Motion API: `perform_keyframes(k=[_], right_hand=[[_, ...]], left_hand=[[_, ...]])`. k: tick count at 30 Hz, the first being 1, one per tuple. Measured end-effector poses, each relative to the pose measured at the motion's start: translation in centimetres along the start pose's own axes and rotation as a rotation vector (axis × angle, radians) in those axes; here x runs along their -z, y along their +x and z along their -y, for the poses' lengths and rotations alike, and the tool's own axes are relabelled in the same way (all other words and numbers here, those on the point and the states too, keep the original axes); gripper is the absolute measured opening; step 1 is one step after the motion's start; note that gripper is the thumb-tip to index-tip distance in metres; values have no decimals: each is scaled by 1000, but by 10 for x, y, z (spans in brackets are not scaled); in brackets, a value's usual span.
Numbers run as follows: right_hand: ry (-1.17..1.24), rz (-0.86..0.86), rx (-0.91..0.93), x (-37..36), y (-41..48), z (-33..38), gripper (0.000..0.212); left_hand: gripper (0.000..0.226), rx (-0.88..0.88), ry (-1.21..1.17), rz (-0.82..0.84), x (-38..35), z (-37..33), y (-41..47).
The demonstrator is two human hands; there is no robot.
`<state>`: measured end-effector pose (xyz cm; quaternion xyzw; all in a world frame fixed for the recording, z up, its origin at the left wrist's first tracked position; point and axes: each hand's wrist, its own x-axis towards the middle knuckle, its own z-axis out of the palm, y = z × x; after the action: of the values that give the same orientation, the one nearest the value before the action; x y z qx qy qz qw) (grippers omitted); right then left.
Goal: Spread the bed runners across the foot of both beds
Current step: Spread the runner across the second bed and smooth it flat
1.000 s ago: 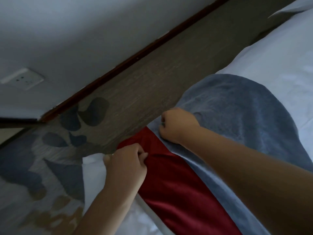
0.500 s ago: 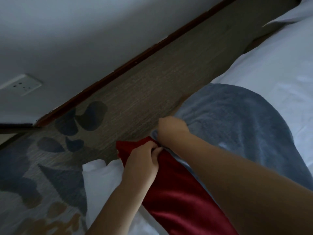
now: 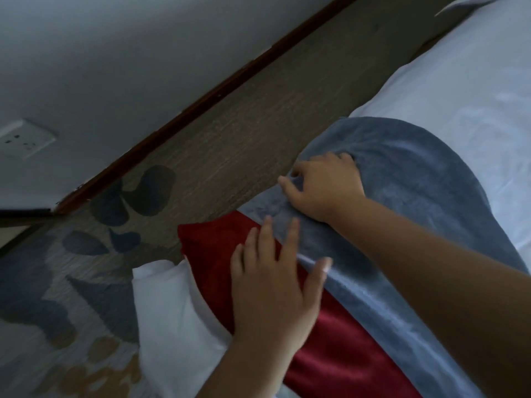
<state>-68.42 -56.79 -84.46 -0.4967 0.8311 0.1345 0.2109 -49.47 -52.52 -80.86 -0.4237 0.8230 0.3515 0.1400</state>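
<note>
L hand [image 3: 270, 294] lies flat, fingers spread, on red+blue bed runner [image 3: 416, 202] at bed [image 3: 474, 81] edge; R hand [image 3: 324, 188], farther off, fingers curled, grips runner's blue part.

- My left hand [image 3: 273, 297] is bare, with slim fingers, and looks slightly blurred.
- The thumbnail [image 3: 325, 264] on it is short and rounded.
- My right hand [image 3: 324, 188] is bare too, knuckles showing.
- My left forearm [image 3: 244, 369] is bare down to the picture's bottom edge.
- My right forearm [image 3: 431, 268] is bare, looking broad near the camera.
</note>
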Motion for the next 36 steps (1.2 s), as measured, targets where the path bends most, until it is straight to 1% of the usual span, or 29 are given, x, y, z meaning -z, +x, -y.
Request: perform_keyframes(k=[3, 6, 11, 15, 17, 21, 25, 27, 29, 31, 33, 36], right_hand=[[110, -103, 99, -3, -16, -6, 52], [160, -120, 153, -6, -33, -21, 50], [206, -173, 208, -22, -87, -45, 59], [239, -231, 161, -50, -148, -71, 57], [243, -230, 134, -69, -181, -92, 56], [242, -202, 60, -107, -248, -151, 56], [236, -151, -19, -151, -333, -217, 56], [262, -160, -93, -170, -371, -243, 56], [352, -159, -170, -183, -400, -262, 55], [419, -159, -215, -197, -421, -275, 55], [437, -160, -237, -208, -431, -282, 56], [474, -156, -235, -210, -439, -284, 60]], left_hand=[[78, -114, 117, -45, -22, -20, -4], [76, -137, 210, -125, -37, -17, -5], [76, -208, 279, -153, -62, -31, -39], [85, -300, 318, -122, -103, -54, -85], [89, -322, 350, -94, -125, -68, -104], [86, -365, 337, -75, -166, -105, -137], [86, -447, 319, -59, -221, -145, -186], [75, -545, 291, -88, -247, -164, -209], [53, -667, 237, -102, -272, -177, -229], [38, -764, 203, -52, -289, -188, -248], [35, -825, 213, 24, -300, -199, -259], [39, -817, 216, 103, -310, -208, -258]])
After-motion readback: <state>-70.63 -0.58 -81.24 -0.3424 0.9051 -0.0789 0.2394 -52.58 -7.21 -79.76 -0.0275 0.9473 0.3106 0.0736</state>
